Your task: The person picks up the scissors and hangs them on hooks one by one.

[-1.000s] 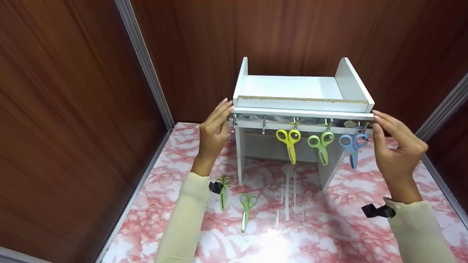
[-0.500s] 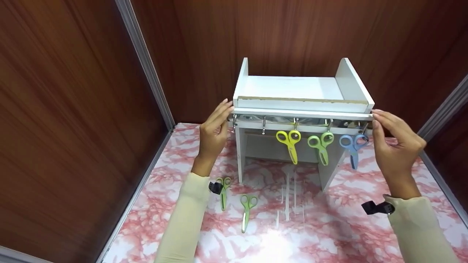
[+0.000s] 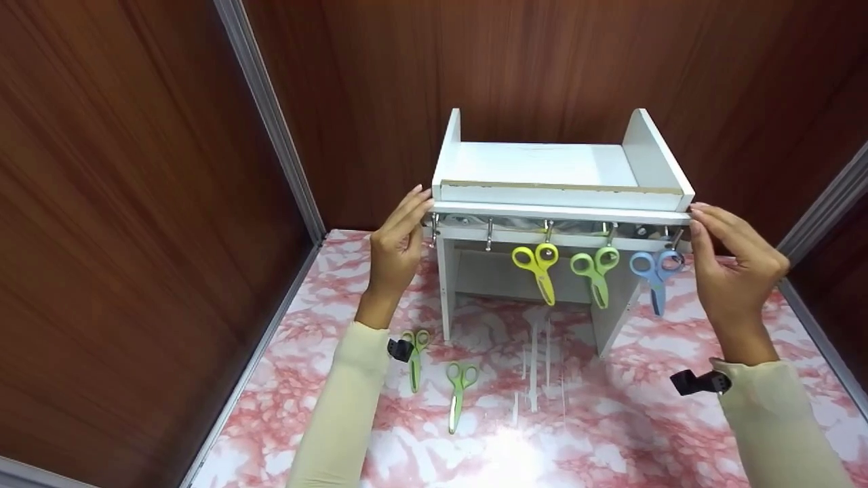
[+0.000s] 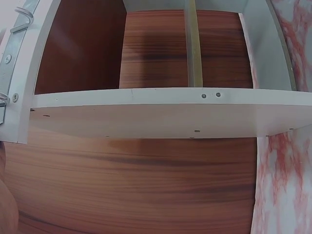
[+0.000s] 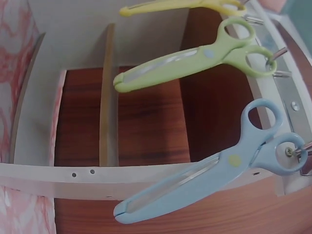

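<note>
Green scissors [image 3: 457, 400], one pair, nearest; second green pair [image 3: 415, 371], just beyond; both flat on pink-marbled tabletop [image 3: 271, 420]. Left hand [image 3: 395, 251] and right hand [image 3: 739, 261], each gripping one end of five-hook rail [image 3: 519, 224]. Yellow scissors [image 3: 540, 271], light-green scissors [image 3: 598, 274], blue scissors [image 3: 656, 279], hanging from its hooks. White shelf unit [image 3: 549, 163], directly behind. Wood-grain panel [image 3: 542, 68], rear.

Yellow scissors [image 3: 540, 276] swung slightly; tip now farther right.

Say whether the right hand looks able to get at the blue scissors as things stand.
Probably yes: the right hand touches the white shelf unit, the blue scissors hang from the hook nearest that hand, and nothing visible stands between them.
</note>
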Demonstrator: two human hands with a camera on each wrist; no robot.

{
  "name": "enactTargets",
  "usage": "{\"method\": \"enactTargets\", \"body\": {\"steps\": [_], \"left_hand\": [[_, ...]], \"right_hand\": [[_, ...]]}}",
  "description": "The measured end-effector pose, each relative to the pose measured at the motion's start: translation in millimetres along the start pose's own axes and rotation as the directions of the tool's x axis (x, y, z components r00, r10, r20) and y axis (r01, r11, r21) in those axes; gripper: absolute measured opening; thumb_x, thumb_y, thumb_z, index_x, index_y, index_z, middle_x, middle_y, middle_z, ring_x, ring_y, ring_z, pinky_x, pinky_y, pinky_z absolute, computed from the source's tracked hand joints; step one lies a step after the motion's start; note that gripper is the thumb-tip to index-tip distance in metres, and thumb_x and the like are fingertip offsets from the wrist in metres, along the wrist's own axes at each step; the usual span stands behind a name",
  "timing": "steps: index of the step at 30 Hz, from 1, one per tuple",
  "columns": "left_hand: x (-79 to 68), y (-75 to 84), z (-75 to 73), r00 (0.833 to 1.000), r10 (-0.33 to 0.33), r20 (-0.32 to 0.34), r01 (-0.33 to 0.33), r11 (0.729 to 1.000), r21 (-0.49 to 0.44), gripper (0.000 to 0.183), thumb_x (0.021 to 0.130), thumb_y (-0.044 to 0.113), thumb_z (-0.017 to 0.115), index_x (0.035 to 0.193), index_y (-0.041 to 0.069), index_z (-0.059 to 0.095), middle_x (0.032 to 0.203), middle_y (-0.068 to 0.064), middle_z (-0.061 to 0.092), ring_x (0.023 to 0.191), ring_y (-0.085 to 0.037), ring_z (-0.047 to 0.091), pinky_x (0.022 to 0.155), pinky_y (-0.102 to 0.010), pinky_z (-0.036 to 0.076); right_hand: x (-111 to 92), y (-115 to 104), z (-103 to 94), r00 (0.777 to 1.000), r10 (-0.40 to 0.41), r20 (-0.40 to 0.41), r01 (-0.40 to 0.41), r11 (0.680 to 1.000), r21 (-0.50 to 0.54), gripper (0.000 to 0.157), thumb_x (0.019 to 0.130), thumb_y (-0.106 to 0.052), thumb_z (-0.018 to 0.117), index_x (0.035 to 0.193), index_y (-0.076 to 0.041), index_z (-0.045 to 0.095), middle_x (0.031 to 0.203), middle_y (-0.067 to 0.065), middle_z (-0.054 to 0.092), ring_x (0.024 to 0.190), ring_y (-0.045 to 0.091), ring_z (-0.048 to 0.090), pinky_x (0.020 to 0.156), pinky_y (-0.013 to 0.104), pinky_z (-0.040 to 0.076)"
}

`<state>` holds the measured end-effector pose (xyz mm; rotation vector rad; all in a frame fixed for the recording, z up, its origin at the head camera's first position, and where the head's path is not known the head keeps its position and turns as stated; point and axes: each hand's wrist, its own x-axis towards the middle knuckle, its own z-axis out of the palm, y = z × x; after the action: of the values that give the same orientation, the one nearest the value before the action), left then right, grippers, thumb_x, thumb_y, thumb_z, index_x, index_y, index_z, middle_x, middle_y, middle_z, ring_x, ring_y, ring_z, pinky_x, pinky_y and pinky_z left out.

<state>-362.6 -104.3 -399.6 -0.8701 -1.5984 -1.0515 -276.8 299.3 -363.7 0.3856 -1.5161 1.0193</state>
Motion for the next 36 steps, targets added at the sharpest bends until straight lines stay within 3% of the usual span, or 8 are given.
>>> {"method": "enactTargets", "body": {"steps": [12, 22, 28, 36], "left_hand": [[-2.9, 0.5, 0.0, 1.0, -0.005, 0.008, 0.005, 1.0, 0.013, 0.04, 0.089, -0.022, 0.057, 0.119, -0.001, 0.073, 0.128, -0.014, 0.069, 0.129, -0.03, 0.059, 0.103, -0.036, 0.052], [-2.1, 0.5, 2.0, 1.0, 0.005, 0.008, -0.005, 1.0, 0.01, 0.039, 0.09, -0.022, 0.057, 0.12, -0.001, 0.073, 0.128, -0.014, 0.069, 0.128, -0.032, 0.06, 0.101, -0.034, 0.053], [-1.2, 0.6, 1.1, 1.0, 0.003, 0.001, -0.003, 1.0, 0.008, 0.039, 0.091, -0.021, 0.057, 0.12, -0.001, 0.073, 0.129, -0.014, 0.069, 0.128, -0.03, 0.06, 0.101, -0.035, 0.053], [-1.5, -1.4, 0.5, 1.0, -0.008, -0.003, 0.008, 1.0, 0.001, 0.041, 0.089, -0.022, 0.057, 0.119, 0.0, 0.073, 0.129, -0.013, 0.069, 0.129, -0.031, 0.059, 0.101, -0.035, 0.053]], "right_hand": [[-7, 19, 3.3, 1.0, 0.013, -0.02, -0.013, 1.0, -0.015, 0.018, 0.084, 0.007, 0.078, 0.098, -0.003, 0.081, 0.104, 0.016, 0.076, 0.099, 0.032, 0.073, 0.095, 0.032, 0.056], [-2, 1, 3.4, 0.998, 0.051, -0.039, -0.049, 0.998, 0.042, 0.015, 0.079, 0.013, 0.079, 0.092, 0.005, 0.08, 0.102, 0.022, 0.074, 0.1, 0.031, 0.074, 0.094, 0.029, 0.057], [1, 4, 2.0, 0.997, 0.068, -0.028, -0.065, 0.994, 0.091, 0.015, 0.077, 0.016, 0.08, 0.089, 0.008, 0.078, 0.099, 0.024, 0.074, 0.098, 0.031, 0.074, 0.088, 0.023, 0.058], [4, 8, 1.2, 0.998, 0.064, 0.001, -0.064, 0.993, 0.099, 0.017, 0.076, 0.017, 0.08, 0.09, 0.008, 0.078, 0.1, 0.024, 0.073, 0.099, 0.028, 0.074, 0.09, 0.026, 0.057]]}}
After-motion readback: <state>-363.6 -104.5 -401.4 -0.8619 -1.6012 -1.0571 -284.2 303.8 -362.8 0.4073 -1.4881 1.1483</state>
